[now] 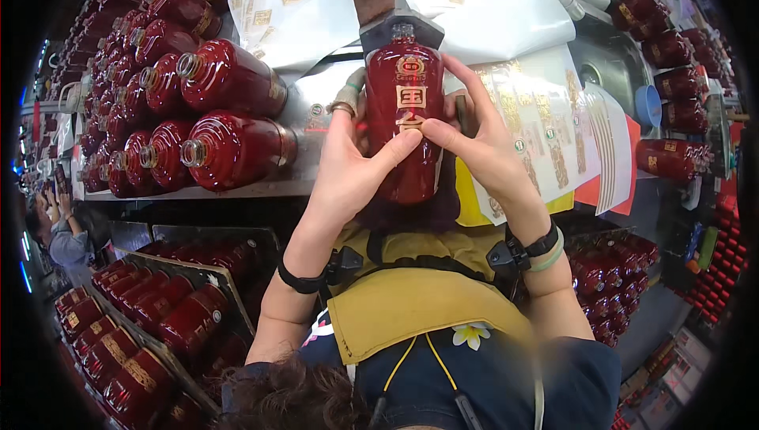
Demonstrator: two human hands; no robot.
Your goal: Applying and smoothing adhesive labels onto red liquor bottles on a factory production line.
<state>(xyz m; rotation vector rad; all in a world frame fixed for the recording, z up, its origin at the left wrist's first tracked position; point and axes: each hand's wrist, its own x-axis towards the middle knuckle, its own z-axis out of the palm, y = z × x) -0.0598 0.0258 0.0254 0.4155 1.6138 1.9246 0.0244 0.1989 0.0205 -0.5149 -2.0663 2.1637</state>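
- Head view looks down on a steel counter (300,157) that runs across the frame, with a sink basin (613,62) sunk into its right end and a blue funnel (648,104) standing at the basin's edge.
- Around it the room is crowded: more red bottles are racked far right, and another person's hands (54,202) are busy at the far left edge.
- White label sheets (545,114) with gold stickers fan out over the right of the counter, with more backing paper piled behind them.
- On the left, stacked red bottles (170,94) lie on their sides in rows, open necks pointing left.
- Below the counter's front edge, trays (134,327) hold more red bottles laid side by side; another crate of bottles (613,276) sits lower right.
- Centre stage: the red bottle (409,114) stands upright against a grey holder at its neck, just in front of the person's chest.
- Left hand (348,165) wraps the bottle's left side, fingers curled behind it, thumb pressing on the gold label.
- Right hand (482,141) cups the right side, thumb meeting the left thumb on the label, fingers spread along the glass.
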